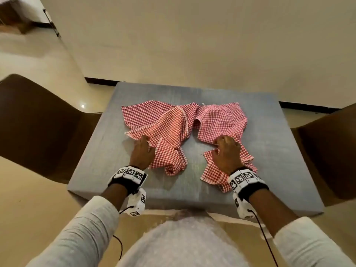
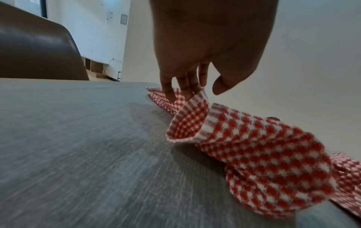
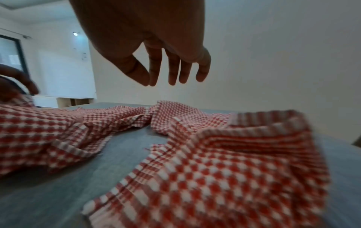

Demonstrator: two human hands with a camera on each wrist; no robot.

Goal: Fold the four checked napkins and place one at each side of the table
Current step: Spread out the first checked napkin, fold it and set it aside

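Red-checked napkins (image 1: 179, 130) lie crumpled on the grey table (image 1: 100, 151); left hand (image 1: 141, 151) fingertips touch one, right hand (image 1: 227, 153) hovers open.

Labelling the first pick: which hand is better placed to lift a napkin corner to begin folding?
Left, probably. The left hand has fingertips already touching the near-left napkin edge on the table. The right hand hovers open above the near-right napkin, touching nothing.

Grey table (image 1: 100, 162), brown chairs (image 1: 34, 122) either side, cream wall (image 1: 192, 35), beige floor (image 1: 28, 209)
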